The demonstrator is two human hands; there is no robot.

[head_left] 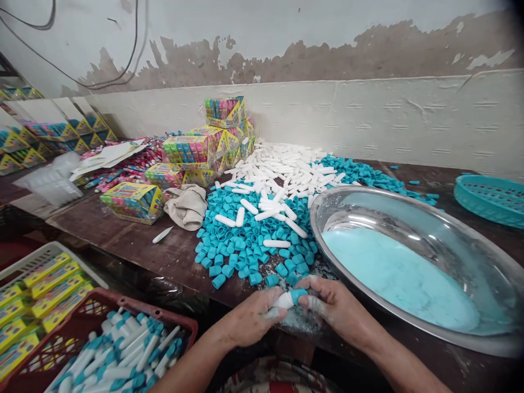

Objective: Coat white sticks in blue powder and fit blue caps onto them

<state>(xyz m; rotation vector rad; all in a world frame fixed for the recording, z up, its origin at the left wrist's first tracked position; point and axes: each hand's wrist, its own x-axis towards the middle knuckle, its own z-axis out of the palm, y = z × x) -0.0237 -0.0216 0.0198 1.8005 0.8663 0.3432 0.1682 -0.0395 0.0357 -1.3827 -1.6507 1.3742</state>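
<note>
Near the table's front edge, my left hand grips a white tube. My right hand pinches the blue cap at the tube's other end. Powder coats the fingers of both hands. Just beyond them lies a pile of blue caps, with several white tubes on top and a larger heap of white tubes behind. To the right, a steel basin holds pale blue powder.
A red crate of capped tubes stands lower left, beside a white basket of yellow boxes. Packed boxes, a cloth and a pointed white piece lie left. A blue sieve is far right.
</note>
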